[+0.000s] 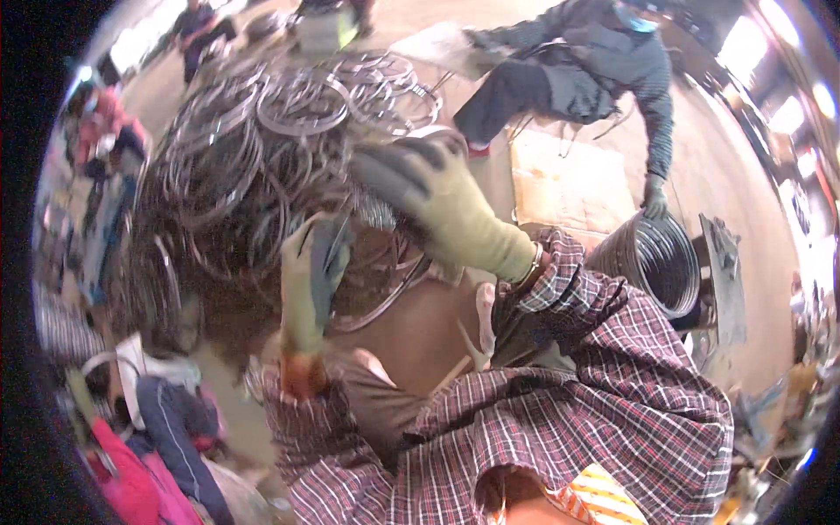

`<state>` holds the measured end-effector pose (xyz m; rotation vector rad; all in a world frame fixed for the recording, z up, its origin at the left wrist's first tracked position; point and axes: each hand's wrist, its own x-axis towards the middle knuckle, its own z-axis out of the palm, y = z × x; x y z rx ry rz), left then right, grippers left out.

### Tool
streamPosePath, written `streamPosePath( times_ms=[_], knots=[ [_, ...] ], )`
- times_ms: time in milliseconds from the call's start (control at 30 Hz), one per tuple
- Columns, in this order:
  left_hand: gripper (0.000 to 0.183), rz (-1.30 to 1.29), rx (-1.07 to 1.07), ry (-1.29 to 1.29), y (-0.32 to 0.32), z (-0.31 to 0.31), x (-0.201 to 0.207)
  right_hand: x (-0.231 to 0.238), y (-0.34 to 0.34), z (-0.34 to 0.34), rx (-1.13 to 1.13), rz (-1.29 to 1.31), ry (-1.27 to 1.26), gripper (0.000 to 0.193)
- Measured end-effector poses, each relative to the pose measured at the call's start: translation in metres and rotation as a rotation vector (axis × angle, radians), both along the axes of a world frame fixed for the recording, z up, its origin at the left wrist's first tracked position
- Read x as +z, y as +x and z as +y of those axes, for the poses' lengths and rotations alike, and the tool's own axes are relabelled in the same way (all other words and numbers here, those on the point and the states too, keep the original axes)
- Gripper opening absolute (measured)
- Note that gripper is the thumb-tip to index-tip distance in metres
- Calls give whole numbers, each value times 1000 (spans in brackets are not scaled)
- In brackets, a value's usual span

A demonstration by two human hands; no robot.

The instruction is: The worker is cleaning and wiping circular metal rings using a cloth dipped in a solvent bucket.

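My left hand [313,276], in a yellow-and-grey work glove, is raised at the near edge of a big heap of metal rings [302,109]. Its fingers are bent and pressed together, and what they hold, if anything, does not show clearly. My right hand [424,188], gloved alike, reaches in from the right above the heap. Motion smears its fingers, so its grip cannot be made out. Shiny ring edges [374,213] show just below the right fingers, between the two hands. Whether either glove touches them is unclear.
A masked co-worker [577,79] sits at the far right, one gloved hand on a coil of stacked rings [665,267]. Flattened cardboard [569,179] lies on the floor before them. Pink and dark clothing [166,446] is piled at the lower left. Other people sit farther back.
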<state>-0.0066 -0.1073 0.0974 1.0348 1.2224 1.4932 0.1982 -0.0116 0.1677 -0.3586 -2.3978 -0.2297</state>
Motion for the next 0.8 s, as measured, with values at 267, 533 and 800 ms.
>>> streamPosePath(
  times_ms=[267,533,800],
  knots=[
    [33,-328,69,67,46,6,104,119,29,10,101,-46,115,62],
    [34,13,134,145,58,-13,131,149,112,29,121,573,-531,85],
    [23,335,238,316,49,8,119,100,81,54,-92,171,-189,71]
  ],
)
